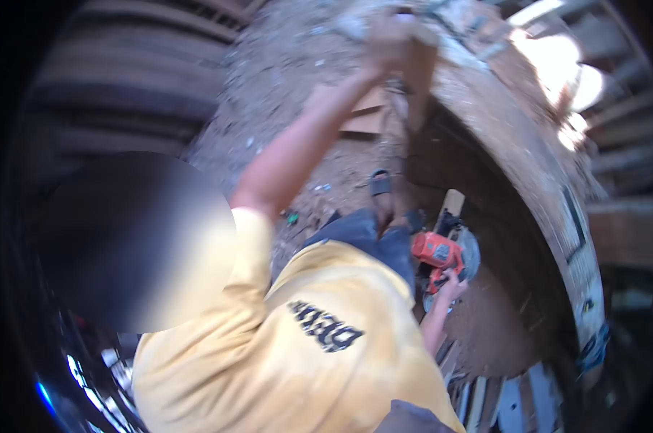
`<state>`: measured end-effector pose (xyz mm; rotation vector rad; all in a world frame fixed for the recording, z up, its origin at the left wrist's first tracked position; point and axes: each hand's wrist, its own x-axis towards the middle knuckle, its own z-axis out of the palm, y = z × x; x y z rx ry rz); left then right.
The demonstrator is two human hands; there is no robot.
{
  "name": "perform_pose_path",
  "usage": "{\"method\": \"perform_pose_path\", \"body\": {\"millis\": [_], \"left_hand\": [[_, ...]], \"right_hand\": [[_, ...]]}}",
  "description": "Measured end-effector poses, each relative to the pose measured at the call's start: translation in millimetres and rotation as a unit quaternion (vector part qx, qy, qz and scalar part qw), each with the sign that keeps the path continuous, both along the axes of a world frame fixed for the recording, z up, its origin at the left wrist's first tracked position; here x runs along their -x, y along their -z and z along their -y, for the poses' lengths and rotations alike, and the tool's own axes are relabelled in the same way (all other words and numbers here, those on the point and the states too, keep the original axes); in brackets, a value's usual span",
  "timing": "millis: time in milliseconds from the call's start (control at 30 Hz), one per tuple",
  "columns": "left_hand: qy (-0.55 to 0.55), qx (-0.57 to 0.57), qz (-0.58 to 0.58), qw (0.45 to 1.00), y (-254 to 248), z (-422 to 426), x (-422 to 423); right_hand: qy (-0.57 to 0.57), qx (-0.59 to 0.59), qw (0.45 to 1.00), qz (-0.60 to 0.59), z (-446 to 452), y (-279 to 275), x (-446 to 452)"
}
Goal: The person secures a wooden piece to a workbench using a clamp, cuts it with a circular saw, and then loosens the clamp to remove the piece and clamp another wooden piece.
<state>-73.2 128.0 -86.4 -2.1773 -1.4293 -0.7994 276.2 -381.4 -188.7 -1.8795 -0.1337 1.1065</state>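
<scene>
At the top, my left hand is closed on the upper end of a brown wooden piece; motion blurs the fingers. My left arm is stretched far forward. Lower right of centre, my right hand grips the handle of a red circular saw, whose round blade area faces right. A short pale wood strip lies just beyond the saw. Whether the blade touches it cannot be made out.
My sandalled foot stands on dirt ground. Brown boards lie beyond it. A long, pale curved edge runs down the right side. Slats lie at the bottom right. A blurred round patch hides the left.
</scene>
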Motion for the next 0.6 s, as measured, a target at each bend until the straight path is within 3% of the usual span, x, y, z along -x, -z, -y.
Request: {"method": "perform_pose_path", "body": {"millis": [33, 67, 100, 167, 200, 233, 300, 433, 567, 600], "left_hand": [[-0.008, 0.051, 0.086, 0.995, -25.9, 8.3, -7.5], [0.005, 0.167, 0.368, 0.915, -65.0, 23.5, -29.0], [0.004, 0.207, 0.488, 0.848, -78.8, 26.9, -37.3], [0.004, 0.229, 0.572, 0.788, -92.8, 24.2, -46.3], [0.003, 0.234, 0.602, 0.763, -110.9, 46.1, -49.6], [0.018, 0.201, 0.623, 0.756, -102.5, 54.2, -48.7], [-0.019, 0.200, 0.590, 0.782, -97.8, 67.7, -48.5], [-0.034, 0.191, 0.541, 0.818, -95.0, 46.6, -57.1], [-0.076, 0.207, 0.510, 0.831, -79.7, 28.2, -77.4], [-0.036, 0.269, 0.531, 0.803, -71.8, 18.3, -77.0]], "right_hand": [[-0.034, 0.027, 0.999, 0.016, -20.6, -8.2, 12.2], [-0.095, 0.013, 0.995, 0.011, -51.0, -36.3, 26.9], [-0.154, 0.003, 0.988, 0.016, -79.2, -57.6, 40.5], [-0.260, 0.008, 0.961, 0.098, -115.2, -80.8, 47.8], [-0.288, -0.046, 0.944, 0.152, -114.7, -83.7, 44.9], [-0.317, -0.097, 0.921, 0.207, -115.4, -86.2, 44.7], [-0.384, -0.060, 0.908, 0.155, -123.4, -81.4, 16.9], [-0.437, -0.004, 0.889, 0.132, -189.6, -216.8, 50.9], [-0.449, 0.004, 0.882, 0.145, -218.0, -304.0, 54.0], [-0.472, 0.010, 0.869, 0.144, -226.1, -323.5, 51.9]]}}
